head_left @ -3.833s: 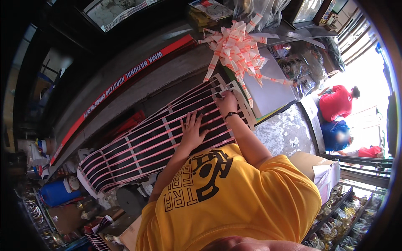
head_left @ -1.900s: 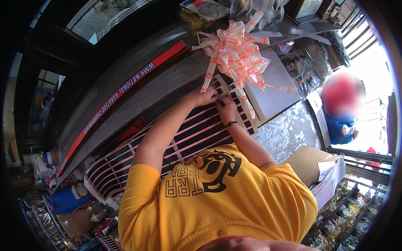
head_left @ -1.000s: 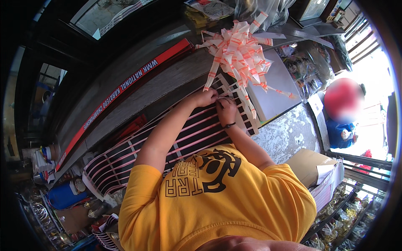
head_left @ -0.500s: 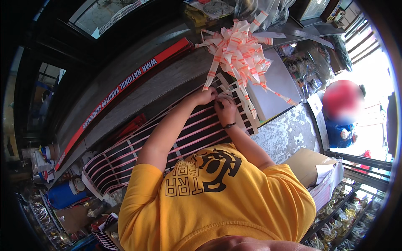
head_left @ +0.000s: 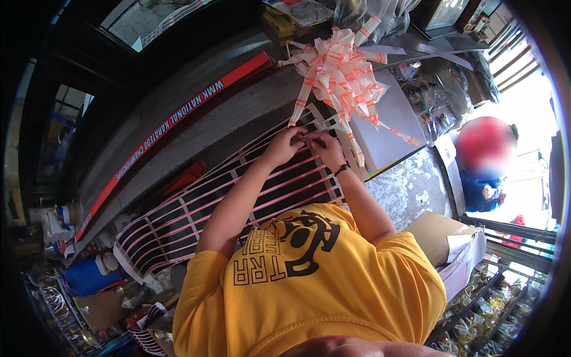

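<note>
Sheet of black material with flat pink-and-white strips [head_left: 205, 203], long, curving from near left to far right. Over its far end, left hand [head_left: 286, 146] and right hand [head_left: 329, 152], angled inward, fingers curled, tips close; cannot tell whether gripping.

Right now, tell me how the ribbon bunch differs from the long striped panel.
The ribbon bunch is pale with orange-pink bands; the striped panel is largely black between its strips.
The bunch is a tangle with loose ends; the panel is long, with strips in rows.
The left hand and right hand meet over the panel; the bunch's main mass lies beyond them.
Both show pinkish colouring.
</note>
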`<action>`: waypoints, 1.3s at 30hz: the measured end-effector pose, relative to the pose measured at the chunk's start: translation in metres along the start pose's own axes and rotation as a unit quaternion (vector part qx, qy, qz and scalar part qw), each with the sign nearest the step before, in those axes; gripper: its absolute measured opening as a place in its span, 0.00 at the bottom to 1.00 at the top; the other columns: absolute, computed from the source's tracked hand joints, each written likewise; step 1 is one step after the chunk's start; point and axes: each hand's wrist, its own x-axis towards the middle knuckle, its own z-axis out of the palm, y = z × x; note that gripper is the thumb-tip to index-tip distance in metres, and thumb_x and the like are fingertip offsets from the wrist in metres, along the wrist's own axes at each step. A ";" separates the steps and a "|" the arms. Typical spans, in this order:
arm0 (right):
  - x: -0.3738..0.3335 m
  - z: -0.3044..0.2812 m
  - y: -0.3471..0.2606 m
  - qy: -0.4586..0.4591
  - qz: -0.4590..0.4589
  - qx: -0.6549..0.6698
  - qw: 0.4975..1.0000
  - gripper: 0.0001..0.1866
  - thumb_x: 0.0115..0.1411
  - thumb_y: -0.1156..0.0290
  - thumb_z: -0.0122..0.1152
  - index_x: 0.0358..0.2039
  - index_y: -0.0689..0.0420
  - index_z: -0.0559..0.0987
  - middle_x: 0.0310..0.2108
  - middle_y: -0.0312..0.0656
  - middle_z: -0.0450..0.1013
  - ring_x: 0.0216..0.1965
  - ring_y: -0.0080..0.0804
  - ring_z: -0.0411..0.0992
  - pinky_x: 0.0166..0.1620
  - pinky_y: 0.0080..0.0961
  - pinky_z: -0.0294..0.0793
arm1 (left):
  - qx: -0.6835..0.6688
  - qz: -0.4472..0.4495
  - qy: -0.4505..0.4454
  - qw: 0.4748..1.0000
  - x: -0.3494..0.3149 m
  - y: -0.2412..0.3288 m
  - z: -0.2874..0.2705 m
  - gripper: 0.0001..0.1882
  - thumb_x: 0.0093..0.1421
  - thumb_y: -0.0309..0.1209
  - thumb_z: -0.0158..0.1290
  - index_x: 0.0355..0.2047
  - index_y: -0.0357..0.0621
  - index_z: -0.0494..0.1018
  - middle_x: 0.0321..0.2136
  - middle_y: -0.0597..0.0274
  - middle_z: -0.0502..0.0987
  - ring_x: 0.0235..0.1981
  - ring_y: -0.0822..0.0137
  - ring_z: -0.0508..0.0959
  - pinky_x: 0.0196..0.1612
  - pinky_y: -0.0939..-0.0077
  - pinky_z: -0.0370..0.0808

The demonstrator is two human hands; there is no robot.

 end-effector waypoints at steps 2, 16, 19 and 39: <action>0.003 -0.002 -0.001 -0.020 -0.007 -0.022 1.000 0.11 0.58 0.83 0.59 0.42 0.61 0.79 0.39 0.41 0.77 0.41 0.28 0.76 0.47 0.24 0.73 | 0.021 0.003 0.025 0.999 -0.001 0.000 0.004 0.17 0.57 0.19 0.56 0.48 0.41 0.74 0.35 0.58 0.80 0.37 0.65 0.81 0.43 0.72 0.76; -0.027 0.000 -0.007 0.109 0.037 -0.199 0.973 0.07 0.55 0.73 0.58 0.36 0.58 0.78 0.34 0.47 0.75 0.34 0.41 0.75 0.37 0.34 0.73 | 0.025 -0.023 0.098 0.995 -0.011 -0.003 0.028 0.21 0.55 0.18 0.56 0.50 0.41 0.71 0.36 0.57 0.81 0.40 0.63 0.81 0.45 0.70 0.76; -0.030 0.005 -0.011 0.135 -0.017 -0.164 0.977 0.10 0.56 0.73 0.58 0.39 0.59 0.77 0.32 0.50 0.76 0.32 0.45 0.75 0.37 0.36 0.73 | 0.058 -0.021 0.082 0.995 -0.012 -0.005 0.028 0.22 0.55 0.17 0.56 0.51 0.41 0.71 0.38 0.58 0.81 0.41 0.64 0.81 0.47 0.70 0.75; -0.015 0.024 -0.012 0.191 -0.081 -0.180 0.961 0.10 0.53 0.74 0.67 0.36 0.61 0.80 0.34 0.49 0.76 0.31 0.43 0.77 0.35 0.32 0.76 | -0.050 -0.083 0.078 0.992 -0.014 0.003 0.028 0.28 0.57 0.14 0.51 0.58 0.46 0.66 0.47 0.56 0.80 0.52 0.67 0.78 0.53 0.74 0.72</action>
